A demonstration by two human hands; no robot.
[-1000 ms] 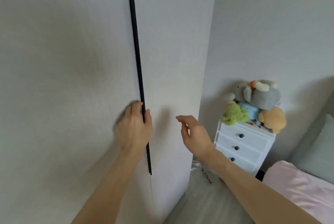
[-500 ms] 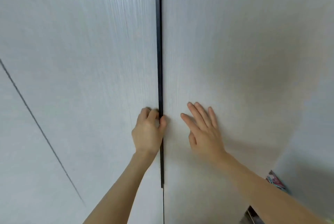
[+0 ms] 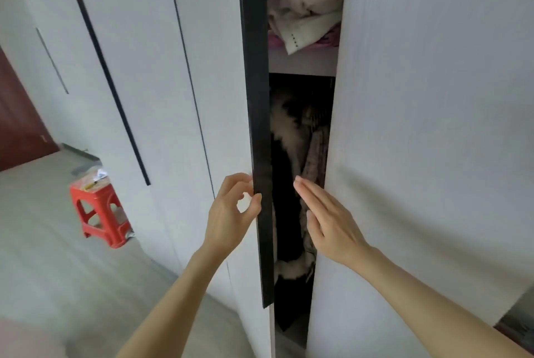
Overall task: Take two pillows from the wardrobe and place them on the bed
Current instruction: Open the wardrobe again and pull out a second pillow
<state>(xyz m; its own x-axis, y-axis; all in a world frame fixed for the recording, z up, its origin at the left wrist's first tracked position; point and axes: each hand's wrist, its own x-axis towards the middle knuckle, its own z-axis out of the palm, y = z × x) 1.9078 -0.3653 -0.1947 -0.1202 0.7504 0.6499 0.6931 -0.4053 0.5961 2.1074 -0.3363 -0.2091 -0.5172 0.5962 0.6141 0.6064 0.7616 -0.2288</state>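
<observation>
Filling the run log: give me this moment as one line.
phase: opening wardrobe | left hand: grips left door edge | right hand: open at gap | pillows: not taken

My left hand (image 3: 231, 213) pinches the dark edge strip (image 3: 257, 126) of the wardrobe door (image 3: 208, 68); my right hand (image 3: 329, 221) hovers flat before the gap.
</observation>
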